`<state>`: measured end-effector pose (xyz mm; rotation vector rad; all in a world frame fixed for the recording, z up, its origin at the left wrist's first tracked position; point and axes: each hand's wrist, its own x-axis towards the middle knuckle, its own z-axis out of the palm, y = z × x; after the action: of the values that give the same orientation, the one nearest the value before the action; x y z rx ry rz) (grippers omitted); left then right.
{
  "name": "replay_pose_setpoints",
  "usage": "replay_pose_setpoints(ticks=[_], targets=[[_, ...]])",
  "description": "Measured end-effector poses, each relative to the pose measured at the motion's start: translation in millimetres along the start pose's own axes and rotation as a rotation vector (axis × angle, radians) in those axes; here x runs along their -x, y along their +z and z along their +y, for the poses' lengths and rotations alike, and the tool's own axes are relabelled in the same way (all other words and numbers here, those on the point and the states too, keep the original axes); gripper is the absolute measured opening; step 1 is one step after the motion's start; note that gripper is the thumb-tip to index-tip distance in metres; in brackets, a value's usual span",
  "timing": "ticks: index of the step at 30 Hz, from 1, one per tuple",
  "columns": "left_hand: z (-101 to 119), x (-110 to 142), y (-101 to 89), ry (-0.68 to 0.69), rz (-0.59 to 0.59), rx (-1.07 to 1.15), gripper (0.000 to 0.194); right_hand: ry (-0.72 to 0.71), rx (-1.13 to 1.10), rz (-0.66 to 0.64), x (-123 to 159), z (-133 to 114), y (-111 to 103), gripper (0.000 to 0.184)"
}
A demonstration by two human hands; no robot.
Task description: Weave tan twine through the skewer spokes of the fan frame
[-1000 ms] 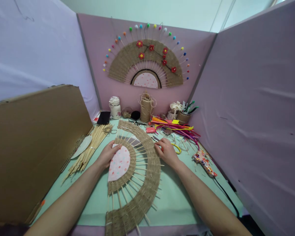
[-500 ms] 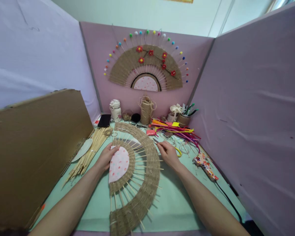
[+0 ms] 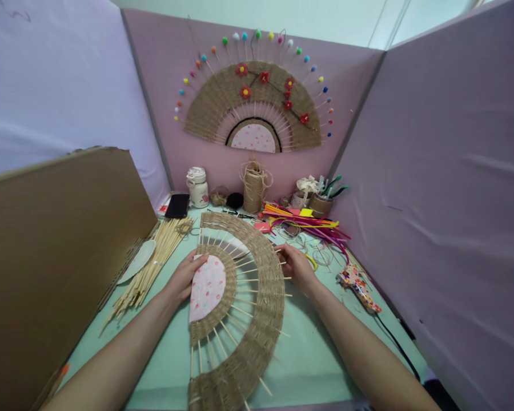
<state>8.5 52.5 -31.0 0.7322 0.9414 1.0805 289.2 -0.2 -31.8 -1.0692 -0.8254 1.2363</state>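
A half-round woven twine fan [image 3: 270,297] with thin sticks stands out over the table, its straight side to the left. My left hand [image 3: 186,277] grips its inner part, thumb lying on the white half-circle with pink dots [image 3: 208,288]. At the outer rim on the right, my right hand [image 3: 297,267] has curled fingers closed on the fan's edge near the stick tips. Some of those fingertips are hidden behind the rim. Just beyond that hand a yellow loop handle [image 3: 312,261] shows, partly covered.
A cardboard sheet [image 3: 64,251] and a bundle of sticks [image 3: 158,265] lie left. Behind are a white bottle [image 3: 197,188], a twine spool [image 3: 253,188] and colourful pipe cleaners [image 3: 308,222]. A patterned glue gun [image 3: 358,288] with cable lies right. A finished fan [image 3: 223,103] hangs on the back panel.
The fan has shifted and turned slightly, its outer rim moving right toward my right hand. My right fingers now meet the rim, where they were just beside it. The view has tilted down a little.
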Motion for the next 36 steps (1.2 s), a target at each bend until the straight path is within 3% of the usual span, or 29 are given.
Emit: replay_pose_setpoints(ticks=[7, 12, 18, 23, 29, 36], targets=[[0, -1, -2.4, 0.059, 0.047, 0.003, 0.038, -0.03, 0.029, -0.01, 0, 2, 2, 0.032], [3, 2, 0.7, 0.114, 0.032, -0.039, 0.038, -0.068, 0.259, 0.066, -3, 5, -3, 0.036], [2, 3, 3.0, 0.155, 0.024, -0.095, 0.033, -0.355, 0.723, 0.091, 3, -2, -4, 0.028], [4, 3, 2.4, 0.196, 0.035, -0.115, 0.037, -0.559, 0.946, 0.096, 11, -8, 1, 0.022], [4, -1, -1.7, 0.204, 0.07, -0.086, 0.037, -0.692, 0.961, 0.043, 13, -8, 1, 0.02], [2, -3, -4.5, 0.202, 0.056, -0.038, 0.037, -0.64, 0.844, 0.023, 12, -10, 1, 0.025]])
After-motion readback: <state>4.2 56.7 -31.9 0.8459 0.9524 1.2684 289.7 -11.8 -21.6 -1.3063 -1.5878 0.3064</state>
